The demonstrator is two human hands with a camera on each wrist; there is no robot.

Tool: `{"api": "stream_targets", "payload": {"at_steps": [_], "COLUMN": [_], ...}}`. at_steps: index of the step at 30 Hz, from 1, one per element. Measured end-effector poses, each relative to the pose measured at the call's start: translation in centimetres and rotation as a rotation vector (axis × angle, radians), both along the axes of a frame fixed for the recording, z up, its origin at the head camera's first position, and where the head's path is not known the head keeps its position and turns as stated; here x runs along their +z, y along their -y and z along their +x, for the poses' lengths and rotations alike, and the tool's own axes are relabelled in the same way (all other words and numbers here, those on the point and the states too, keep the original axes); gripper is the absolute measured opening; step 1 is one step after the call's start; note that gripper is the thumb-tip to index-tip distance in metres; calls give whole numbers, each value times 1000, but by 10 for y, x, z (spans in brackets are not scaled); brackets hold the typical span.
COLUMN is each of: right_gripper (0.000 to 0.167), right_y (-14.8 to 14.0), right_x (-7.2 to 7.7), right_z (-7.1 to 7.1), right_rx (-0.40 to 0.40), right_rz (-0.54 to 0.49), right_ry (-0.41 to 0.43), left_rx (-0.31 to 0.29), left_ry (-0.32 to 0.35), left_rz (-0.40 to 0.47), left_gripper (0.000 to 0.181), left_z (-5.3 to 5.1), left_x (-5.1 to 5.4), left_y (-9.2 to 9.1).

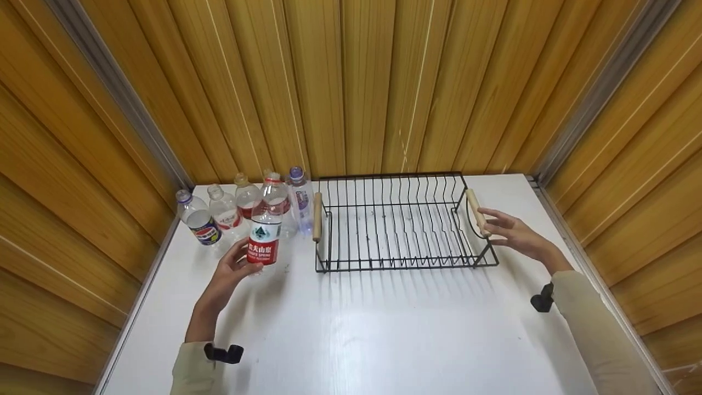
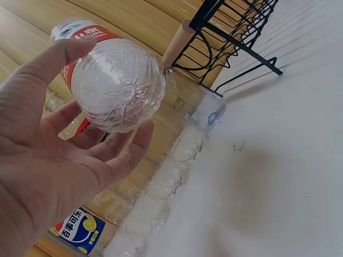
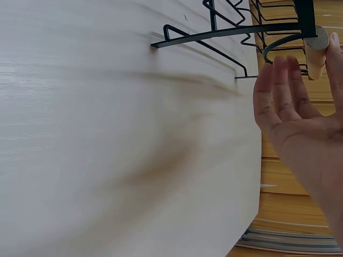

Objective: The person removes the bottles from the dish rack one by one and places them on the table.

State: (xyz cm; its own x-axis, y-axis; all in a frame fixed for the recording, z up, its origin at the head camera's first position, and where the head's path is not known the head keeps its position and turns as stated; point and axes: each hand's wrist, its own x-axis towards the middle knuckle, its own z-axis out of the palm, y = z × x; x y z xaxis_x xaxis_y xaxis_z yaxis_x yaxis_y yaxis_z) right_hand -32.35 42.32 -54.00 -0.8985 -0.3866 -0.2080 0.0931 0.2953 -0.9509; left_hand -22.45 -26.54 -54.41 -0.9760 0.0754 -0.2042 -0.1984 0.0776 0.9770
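My left hand [image 1: 230, 274] holds a clear plastic bottle [image 1: 264, 241] with a red label, raised above the white table. Its thumb and fingers reach round the lower part, and the ridged base [image 2: 120, 88] faces the left wrist camera. At the right end of a black wire dish rack [image 1: 395, 267], my right hand [image 1: 518, 236] is at the wooden handle [image 1: 477, 211]. Those fingers look loosely extended, with the thumb beside the handle's end in the right wrist view; firm contact cannot be told. The rack stands on the table, its other wooden handle [image 1: 317, 216] near the bottles.
Several clear bottles stand left of the rack, among them one with a blue Pepsi label [image 1: 207, 232], one with a red-and-white label [image 1: 227, 218] and one with a purple label [image 1: 302, 198]. Wood-patterned walls [image 1: 367, 88] enclose the white table [image 1: 384, 340].
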Motion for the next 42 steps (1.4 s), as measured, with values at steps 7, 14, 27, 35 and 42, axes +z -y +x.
{"api": "stream_targets", "payload": {"at_steps": [7,14,27,35,42], "right_gripper": [60,59,59,59,58], "right_y": [0,0,1,3,2], "right_x": [-2,-5,-4,-5,-5], "right_z": [2,2,6,8,6], "right_rx": [9,22,46,53,38], "right_rz": [16,28,19,17,21], "right_ry": [-11,7,-7,-6,-4], "left_rx": [30,74,187,246,253], "left_ry": [2,5,24,36,31], "left_rz": [-15,-28,-152,-213,-270], "left_gripper": [87,99,102,99,98], "left_z": [1,2,6,10,15], "left_x": [-4,-9,-24,-41,-47], "left_y": [3,11,29,42,53]}}
